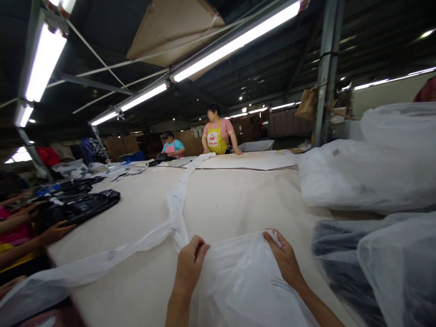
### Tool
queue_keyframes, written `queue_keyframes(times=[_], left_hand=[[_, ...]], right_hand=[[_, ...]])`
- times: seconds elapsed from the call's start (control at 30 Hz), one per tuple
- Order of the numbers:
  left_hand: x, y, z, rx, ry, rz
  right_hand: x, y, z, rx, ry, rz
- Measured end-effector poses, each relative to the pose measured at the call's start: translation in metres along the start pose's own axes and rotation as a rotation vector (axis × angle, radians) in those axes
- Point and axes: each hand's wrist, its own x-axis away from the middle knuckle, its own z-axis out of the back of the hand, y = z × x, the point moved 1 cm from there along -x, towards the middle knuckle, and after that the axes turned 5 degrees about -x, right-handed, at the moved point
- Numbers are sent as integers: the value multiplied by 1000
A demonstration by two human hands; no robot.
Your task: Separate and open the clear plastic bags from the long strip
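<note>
In front of me a translucent white plastic bag (243,277) with small dark printing is stretched between my two hands. My left hand (192,261) is closed on the upper left corner of its edge, thumb and fingers pinched together. At the upper right corner my right hand (284,256) grips a bunched fold of the same plastic. Whether anything lies inside the bag I cannot tell. Beyond my left hand a long white plastic strip (136,247) crosses the pale table (238,200), twisted where two lengths meet.
Filled plastic bags (368,172) are piled at the right, with dark contents showing in a lower bag (347,263). On the left, a co-worker's hand (56,232) touches a black glossy bundle (91,204). A person in a yellow apron (218,136) stands across the table.
</note>
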Motion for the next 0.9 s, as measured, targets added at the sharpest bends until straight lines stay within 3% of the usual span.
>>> queue_keyframes(times=[0.17, 0.33, 0.67, 0.9], left_hand=[[2, -1, 1, 74, -200, 48], [1, 0, 4, 185, -132, 19], [1, 0, 5, 307, -135, 61], [5, -9, 15, 166, -137, 77]], right_hand=[[-15, -6, 19, -1, 117, 56], [-19, -9, 27, 16, 126, 65], [-20, -10, 33, 70, 162, 82], [-26, -6, 28, 46, 120, 47]])
